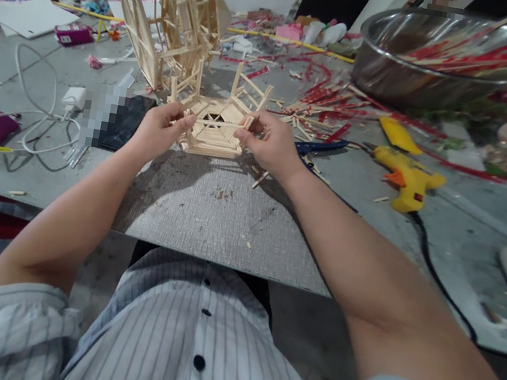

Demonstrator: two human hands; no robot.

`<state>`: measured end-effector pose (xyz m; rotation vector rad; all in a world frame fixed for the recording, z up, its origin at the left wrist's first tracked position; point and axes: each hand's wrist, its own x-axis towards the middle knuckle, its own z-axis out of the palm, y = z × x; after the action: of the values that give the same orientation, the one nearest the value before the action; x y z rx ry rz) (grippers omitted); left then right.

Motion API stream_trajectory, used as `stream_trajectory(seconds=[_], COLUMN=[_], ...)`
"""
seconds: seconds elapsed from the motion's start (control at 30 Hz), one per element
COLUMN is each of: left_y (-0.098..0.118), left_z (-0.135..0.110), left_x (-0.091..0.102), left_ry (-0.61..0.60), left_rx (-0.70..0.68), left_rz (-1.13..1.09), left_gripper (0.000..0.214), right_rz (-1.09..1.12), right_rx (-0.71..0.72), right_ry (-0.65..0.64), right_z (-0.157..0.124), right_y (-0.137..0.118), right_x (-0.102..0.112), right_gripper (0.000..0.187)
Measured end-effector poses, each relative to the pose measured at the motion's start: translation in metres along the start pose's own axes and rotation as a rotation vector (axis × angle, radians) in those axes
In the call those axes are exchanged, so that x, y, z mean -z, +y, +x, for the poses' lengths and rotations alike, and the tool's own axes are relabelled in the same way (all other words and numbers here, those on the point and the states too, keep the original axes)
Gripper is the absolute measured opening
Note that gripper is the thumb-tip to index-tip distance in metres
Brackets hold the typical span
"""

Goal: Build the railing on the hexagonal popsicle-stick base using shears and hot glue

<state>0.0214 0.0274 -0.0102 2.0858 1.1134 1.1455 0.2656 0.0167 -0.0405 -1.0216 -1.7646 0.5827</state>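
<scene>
A small, roughly six-sided frame of thin wooden sticks (215, 146) rests on the table in front of me, with short upright posts at its corners and an opening in its base. My left hand (160, 129) is closed in a pinch at its left front corner. Opposite it, my right hand (271, 146) pinches at the right front corner. One wooden stick (216, 123) spans between my fingertips along the near side. Whether its ends touch the posts is hidden by my fingers. Behind stands a taller wooden-stick structure (176, 15).
A yellow hot glue gun (405, 173) lies right with its black cord running to the table edge. Blue-handled pliers (321, 147) and scattered sticks (316, 106) lie nearer. A metal basin (382, 62) holds red-wrapped sticks. At left are a white cable (44, 145) and a phone-like black object (123, 123).
</scene>
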Motion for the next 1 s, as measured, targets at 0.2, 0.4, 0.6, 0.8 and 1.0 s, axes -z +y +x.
stream_trajectory(seconds=[0.2,0.4,0.6,0.8,1.0], left_y=[0.0055,0.0009,-0.0028,-0.0009,0.0005], left_z=[-0.0002,0.0011,-0.0009,-0.0025,-0.003], left_x=[-0.0026,-0.0052,-0.0074,-0.0066,-0.0005], left_ry=[0.016,0.033,0.091,0.105,-0.009], left_rx=[0.032,0.029,0.026,0.032,0.019], left_rz=[0.061,0.048,0.175,0.227,0.058], left_gripper=[0.023,0.018,0.024,0.024,0.016], right_rz=[0.028,0.049,0.031,0.026,0.026], right_rx=[-0.005,0.02,0.001,0.01,0.001], right_ry=[-0.005,-0.025,-0.026,-0.025,-0.013], right_z=[0.0003,0.0011,0.0014,0.0019,0.0004], right_y=[0.0011,0.0011,0.0012,0.0011,-0.0027], right_x=[-0.0015,-0.0002,-0.0001,0.0,-0.0002], right_gripper=[0.026,0.026,0.026,0.026,0.024])
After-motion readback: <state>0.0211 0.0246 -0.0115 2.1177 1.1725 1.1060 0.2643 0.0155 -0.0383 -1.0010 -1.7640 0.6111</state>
